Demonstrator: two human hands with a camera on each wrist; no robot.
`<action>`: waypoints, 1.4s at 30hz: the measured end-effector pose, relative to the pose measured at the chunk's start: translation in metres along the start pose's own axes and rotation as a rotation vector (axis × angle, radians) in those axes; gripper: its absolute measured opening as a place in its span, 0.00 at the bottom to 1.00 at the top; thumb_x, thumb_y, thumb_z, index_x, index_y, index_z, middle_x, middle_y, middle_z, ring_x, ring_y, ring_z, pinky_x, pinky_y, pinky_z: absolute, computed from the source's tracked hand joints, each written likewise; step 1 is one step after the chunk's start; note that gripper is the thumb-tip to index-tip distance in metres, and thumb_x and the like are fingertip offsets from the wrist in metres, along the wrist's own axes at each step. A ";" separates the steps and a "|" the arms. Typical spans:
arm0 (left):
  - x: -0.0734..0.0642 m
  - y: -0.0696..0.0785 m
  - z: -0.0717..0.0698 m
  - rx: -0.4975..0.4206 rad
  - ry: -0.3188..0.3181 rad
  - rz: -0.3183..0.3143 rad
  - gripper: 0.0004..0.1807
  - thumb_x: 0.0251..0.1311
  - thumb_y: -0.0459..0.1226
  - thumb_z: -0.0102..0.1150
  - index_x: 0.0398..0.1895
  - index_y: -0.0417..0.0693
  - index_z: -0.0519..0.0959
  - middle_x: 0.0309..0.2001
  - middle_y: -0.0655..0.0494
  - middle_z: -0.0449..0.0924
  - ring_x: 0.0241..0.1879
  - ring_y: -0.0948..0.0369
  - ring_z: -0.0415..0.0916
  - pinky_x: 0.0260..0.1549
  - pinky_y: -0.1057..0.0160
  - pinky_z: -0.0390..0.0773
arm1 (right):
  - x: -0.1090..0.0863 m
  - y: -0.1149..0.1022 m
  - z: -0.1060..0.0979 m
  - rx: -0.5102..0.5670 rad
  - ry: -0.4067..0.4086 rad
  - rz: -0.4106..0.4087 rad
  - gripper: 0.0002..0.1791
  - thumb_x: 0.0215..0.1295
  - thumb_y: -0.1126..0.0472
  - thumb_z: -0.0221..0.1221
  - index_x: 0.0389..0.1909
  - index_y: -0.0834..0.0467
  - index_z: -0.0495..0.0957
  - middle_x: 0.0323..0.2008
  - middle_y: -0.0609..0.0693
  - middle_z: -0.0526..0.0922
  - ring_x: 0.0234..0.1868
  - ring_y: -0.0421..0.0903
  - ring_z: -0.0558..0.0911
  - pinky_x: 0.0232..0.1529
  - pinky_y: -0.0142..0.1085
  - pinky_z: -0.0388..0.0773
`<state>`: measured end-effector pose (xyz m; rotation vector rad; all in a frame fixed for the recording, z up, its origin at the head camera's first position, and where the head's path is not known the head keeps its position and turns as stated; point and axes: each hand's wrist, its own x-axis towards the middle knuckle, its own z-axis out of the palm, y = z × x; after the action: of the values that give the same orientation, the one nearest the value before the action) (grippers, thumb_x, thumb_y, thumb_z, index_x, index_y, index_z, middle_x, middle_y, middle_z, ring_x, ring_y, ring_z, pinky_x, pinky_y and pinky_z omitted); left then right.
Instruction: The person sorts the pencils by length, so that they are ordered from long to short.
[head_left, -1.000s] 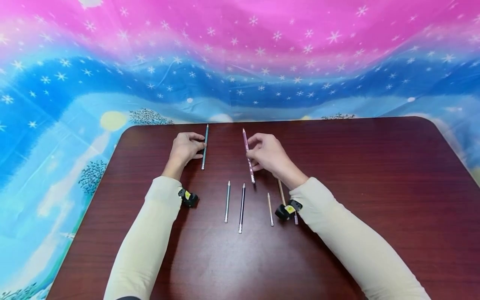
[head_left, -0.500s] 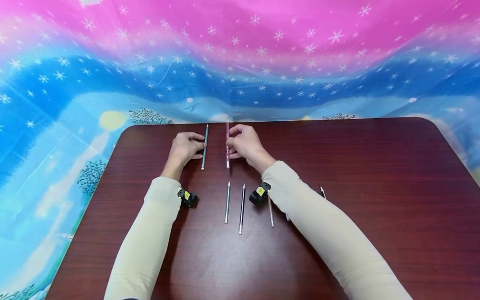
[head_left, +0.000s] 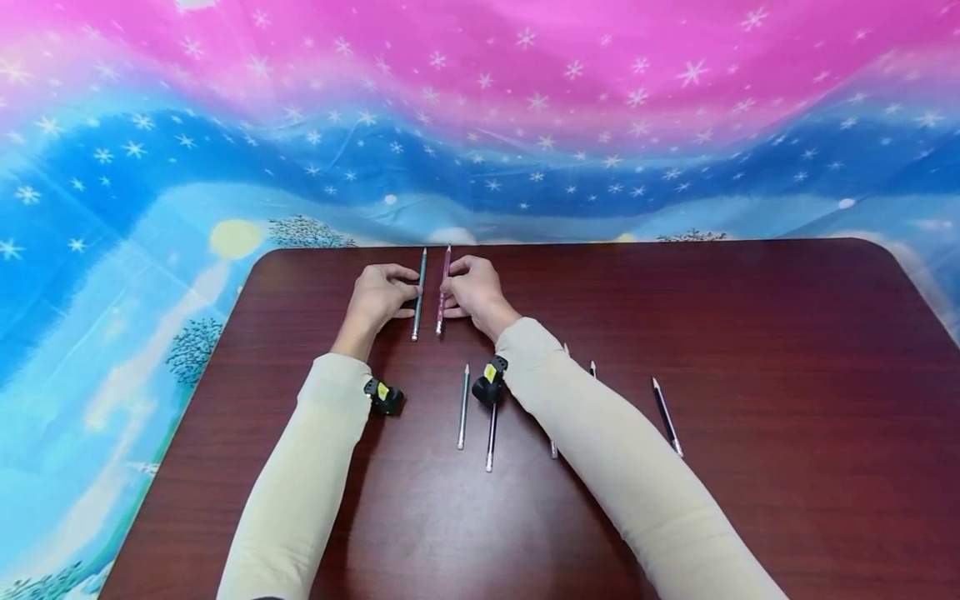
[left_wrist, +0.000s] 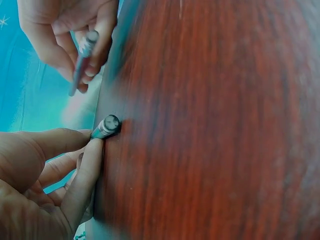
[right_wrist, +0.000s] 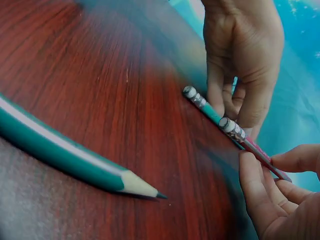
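Near the table's far edge my left hand (head_left: 380,298) pinches a green pencil (head_left: 419,300) between thumb and fingers, its eraser end toward me. Just to its right, my right hand (head_left: 476,293) grips a pink pencil (head_left: 442,300), also point away. The two pencils stand nearly parallel with a narrow gap between them. In the right wrist view the pink pencil (right_wrist: 250,143) overlaps the green pencil's barrel (right_wrist: 212,114). From the left wrist view, the green pencil's eraser (left_wrist: 111,123) sits close over the wood, and the pink pencil (left_wrist: 84,60) appears farther off.
On the dark red table (head_left: 787,333), a green-and-white pencil (head_left: 463,408) and a dark pencil (head_left: 492,437) lie nearer me. A black pencil (head_left: 666,417) lies to the right. More pencils are partly hidden under the right sleeve (head_left: 600,433). A patterned cloth (head_left: 525,125) hangs behind.
My right hand has carried the pink pencil leftward and slightly away from me, up beside the green one. The left hand keeps its hold in place. The black pencil at right has come into view.
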<state>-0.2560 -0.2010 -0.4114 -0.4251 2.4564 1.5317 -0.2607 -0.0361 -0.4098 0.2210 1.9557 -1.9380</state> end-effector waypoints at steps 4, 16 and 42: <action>0.001 0.002 0.004 0.000 -0.008 0.010 0.16 0.71 0.32 0.63 0.60 0.43 0.83 0.52 0.42 0.85 0.47 0.53 0.87 0.36 0.64 0.91 | 0.000 0.002 -0.002 -0.059 0.033 -0.011 0.20 0.70 0.73 0.57 0.62 0.66 0.75 0.36 0.60 0.83 0.21 0.46 0.81 0.31 0.42 0.91; 0.003 0.008 0.013 0.003 -0.009 0.037 0.16 0.70 0.32 0.64 0.59 0.43 0.83 0.46 0.46 0.84 0.41 0.57 0.86 0.35 0.65 0.91 | 0.002 -0.006 -0.001 -0.239 0.146 0.016 0.16 0.71 0.71 0.59 0.58 0.64 0.77 0.35 0.59 0.83 0.19 0.45 0.80 0.27 0.39 0.90; -0.002 -0.001 0.001 0.035 -0.010 0.025 0.18 0.71 0.34 0.64 0.62 0.43 0.82 0.50 0.44 0.83 0.43 0.55 0.87 0.36 0.66 0.90 | 0.007 -0.002 0.012 -0.289 0.118 0.029 0.16 0.69 0.74 0.59 0.55 0.60 0.78 0.39 0.60 0.84 0.14 0.46 0.80 0.22 0.39 0.88</action>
<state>-0.2536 -0.2003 -0.4113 -0.3815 2.4859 1.4944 -0.2658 -0.0495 -0.4107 0.2874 2.2656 -1.6317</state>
